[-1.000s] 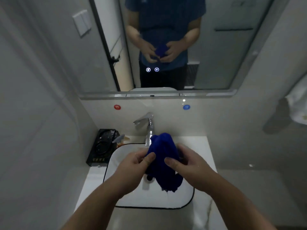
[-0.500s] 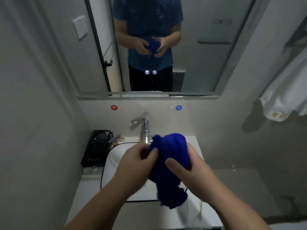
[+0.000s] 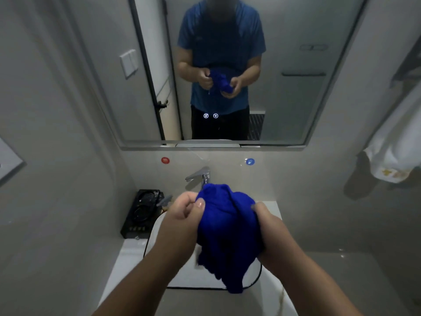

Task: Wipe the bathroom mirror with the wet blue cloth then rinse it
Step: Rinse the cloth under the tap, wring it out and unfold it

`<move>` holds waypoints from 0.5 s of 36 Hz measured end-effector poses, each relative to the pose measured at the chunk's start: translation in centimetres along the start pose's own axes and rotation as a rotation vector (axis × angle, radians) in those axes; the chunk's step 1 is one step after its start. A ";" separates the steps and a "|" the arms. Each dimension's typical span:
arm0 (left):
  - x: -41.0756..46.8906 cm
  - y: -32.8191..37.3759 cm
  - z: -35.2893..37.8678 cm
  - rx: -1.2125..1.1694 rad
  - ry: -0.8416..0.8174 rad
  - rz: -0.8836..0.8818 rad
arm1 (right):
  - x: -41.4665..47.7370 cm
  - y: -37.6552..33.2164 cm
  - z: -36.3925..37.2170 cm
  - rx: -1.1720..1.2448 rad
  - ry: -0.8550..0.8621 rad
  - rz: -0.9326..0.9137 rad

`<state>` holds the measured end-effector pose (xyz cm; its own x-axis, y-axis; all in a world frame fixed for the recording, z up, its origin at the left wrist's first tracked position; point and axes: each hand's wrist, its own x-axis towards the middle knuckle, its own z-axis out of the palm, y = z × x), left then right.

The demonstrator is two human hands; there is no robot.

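I stand in dim, grey-blue light with no lamp in sight; the brightest patches are the white sink [image 3: 182, 279] and the towel [image 3: 396, 151] on my right, which throws a soft dark shadow on the wall. The wide lens bows the mirror [image 3: 296, 99] frame and walls outward, corners go soft, and the tap [image 3: 200, 175] gleams faintly.

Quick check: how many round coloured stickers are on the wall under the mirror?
2. The red sticker is above and left of the faucet; the blue sticker is above and right of it. The blue cloth hangs lower, so none seems hidden.
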<state>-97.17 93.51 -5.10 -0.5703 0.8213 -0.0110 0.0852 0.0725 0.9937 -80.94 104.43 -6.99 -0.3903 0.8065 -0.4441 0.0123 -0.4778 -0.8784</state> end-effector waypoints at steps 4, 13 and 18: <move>-0.6 0.0 0.8 0.042 -0.100 0.028 | 0.8 -0.2 -0.8 -0.036 -0.146 0.069; 0.0 -0.5 -1.5 -0.067 -0.240 0.015 | 0.9 -3.1 -3.8 -0.117 -0.058 -0.251; 0.0 0.4 -0.7 -0.211 -0.280 -0.153 | 0.6 -4.0 -3.6 -0.078 -0.211 -0.163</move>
<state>-97.71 93.18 -4.66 -0.3159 0.9349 -0.1619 -0.1704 0.1119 0.9790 -77.91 108.07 -4.41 -0.5758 0.7763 -0.2566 0.0014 -0.3129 -0.9498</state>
